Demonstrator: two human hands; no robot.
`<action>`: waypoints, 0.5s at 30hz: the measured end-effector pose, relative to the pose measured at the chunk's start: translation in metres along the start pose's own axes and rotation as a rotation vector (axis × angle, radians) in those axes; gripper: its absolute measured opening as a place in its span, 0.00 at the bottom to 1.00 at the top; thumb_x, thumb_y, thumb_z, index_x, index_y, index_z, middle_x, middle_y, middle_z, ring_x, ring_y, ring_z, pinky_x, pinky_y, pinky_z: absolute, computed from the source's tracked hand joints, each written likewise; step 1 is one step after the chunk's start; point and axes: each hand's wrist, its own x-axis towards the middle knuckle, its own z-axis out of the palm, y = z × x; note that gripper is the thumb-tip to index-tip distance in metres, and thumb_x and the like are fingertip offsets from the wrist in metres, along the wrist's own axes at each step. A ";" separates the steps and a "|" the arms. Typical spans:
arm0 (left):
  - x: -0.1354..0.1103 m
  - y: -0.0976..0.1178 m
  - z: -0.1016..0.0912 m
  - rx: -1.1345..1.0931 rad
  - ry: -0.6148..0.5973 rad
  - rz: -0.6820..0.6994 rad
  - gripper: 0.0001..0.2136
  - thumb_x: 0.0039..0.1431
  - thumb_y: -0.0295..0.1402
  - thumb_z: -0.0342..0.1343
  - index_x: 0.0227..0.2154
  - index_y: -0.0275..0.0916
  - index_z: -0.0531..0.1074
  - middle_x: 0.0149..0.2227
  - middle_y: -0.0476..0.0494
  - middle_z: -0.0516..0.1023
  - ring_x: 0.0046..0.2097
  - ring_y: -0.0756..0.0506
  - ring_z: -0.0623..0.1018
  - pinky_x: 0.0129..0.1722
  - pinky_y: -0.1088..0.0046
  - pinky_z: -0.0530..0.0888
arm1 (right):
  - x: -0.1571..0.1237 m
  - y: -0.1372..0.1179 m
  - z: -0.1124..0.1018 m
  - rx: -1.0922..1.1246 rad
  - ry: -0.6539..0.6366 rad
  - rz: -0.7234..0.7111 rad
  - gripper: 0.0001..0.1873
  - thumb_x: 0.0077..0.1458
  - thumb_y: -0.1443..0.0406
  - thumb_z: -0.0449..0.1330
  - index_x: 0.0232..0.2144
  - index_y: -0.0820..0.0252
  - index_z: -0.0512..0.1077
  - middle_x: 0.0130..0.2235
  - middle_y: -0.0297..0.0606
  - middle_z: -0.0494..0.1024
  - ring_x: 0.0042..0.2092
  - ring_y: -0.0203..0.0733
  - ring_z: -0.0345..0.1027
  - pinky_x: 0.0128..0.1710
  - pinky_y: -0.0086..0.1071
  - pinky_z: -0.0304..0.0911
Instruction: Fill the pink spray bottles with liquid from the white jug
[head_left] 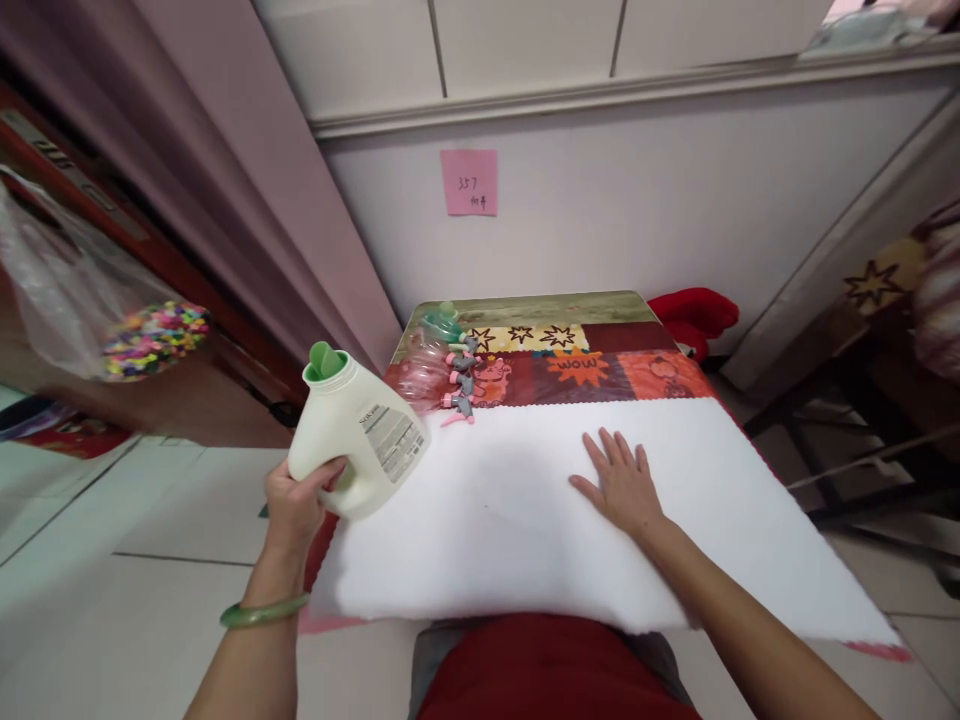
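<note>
Left hand [296, 505] grips a cream detergent bottle [360, 430] at left-centre of frame; right hand [619, 485] lies flat on a white cloth [495, 540].

The bottle's handle is hidden under the curled left fingers, and the label print is too small to read. The bottle tilts rightward, up and right of the hand, with its base over the cloth's left edge and its green top uppermost. Right hand: palm down, fingers spread, mid-cloth, well apart from the bottle. The cloth's near edge is partly hidden by a red garment. Spray bottles [450, 375] cluster at the far left of the patterned tablecloth [592, 370], just beyond the bottle. Open cloth runs between the hands, and tiled floor [150, 520] lies at lower left.
</note>
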 end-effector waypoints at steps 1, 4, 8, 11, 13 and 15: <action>0.002 0.001 0.000 -0.022 -0.017 -0.017 0.18 0.34 0.34 0.71 0.15 0.41 0.63 0.16 0.54 0.63 0.21 0.51 0.63 0.22 0.69 0.65 | 0.001 -0.001 0.000 0.003 -0.005 0.005 0.43 0.65 0.39 0.44 0.72 0.55 0.52 0.74 0.49 0.51 0.73 0.63 0.42 0.69 0.61 0.39; 0.005 0.005 -0.001 -0.067 -0.035 -0.047 0.18 0.32 0.33 0.72 0.16 0.40 0.64 0.16 0.54 0.63 0.21 0.51 0.62 0.22 0.70 0.64 | 0.000 -0.001 -0.001 0.015 -0.018 0.021 0.44 0.64 0.39 0.42 0.72 0.55 0.50 0.74 0.47 0.49 0.74 0.61 0.41 0.70 0.60 0.38; 0.005 0.005 -0.001 -0.083 -0.020 -0.071 0.18 0.30 0.32 0.73 0.16 0.40 0.65 0.16 0.54 0.64 0.21 0.51 0.64 0.22 0.70 0.63 | -0.002 0.000 -0.001 0.030 -0.046 0.048 0.47 0.64 0.37 0.39 0.73 0.60 0.47 0.74 0.48 0.48 0.74 0.59 0.39 0.71 0.57 0.35; 0.006 0.004 -0.001 -0.060 -0.005 -0.055 0.17 0.30 0.31 0.72 0.16 0.39 0.65 0.16 0.54 0.65 0.22 0.50 0.65 0.23 0.69 0.64 | 0.000 -0.001 -0.002 0.048 -0.068 0.056 0.49 0.63 0.36 0.38 0.73 0.61 0.46 0.75 0.48 0.46 0.75 0.58 0.37 0.71 0.57 0.33; 0.008 0.004 -0.001 -0.043 -0.018 -0.027 0.17 0.31 0.32 0.72 0.15 0.40 0.65 0.16 0.54 0.65 0.22 0.50 0.64 0.23 0.69 0.64 | 0.003 -0.001 -0.004 0.067 -0.072 0.057 0.49 0.63 0.36 0.38 0.73 0.61 0.46 0.75 0.48 0.46 0.75 0.59 0.36 0.71 0.58 0.33; 0.010 0.003 -0.001 -0.028 -0.037 0.005 0.18 0.31 0.33 0.72 0.15 0.40 0.64 0.16 0.54 0.64 0.21 0.50 0.64 0.23 0.68 0.64 | 0.007 -0.002 -0.006 0.086 -0.077 0.058 0.50 0.62 0.35 0.38 0.73 0.60 0.45 0.75 0.48 0.46 0.75 0.59 0.36 0.71 0.59 0.33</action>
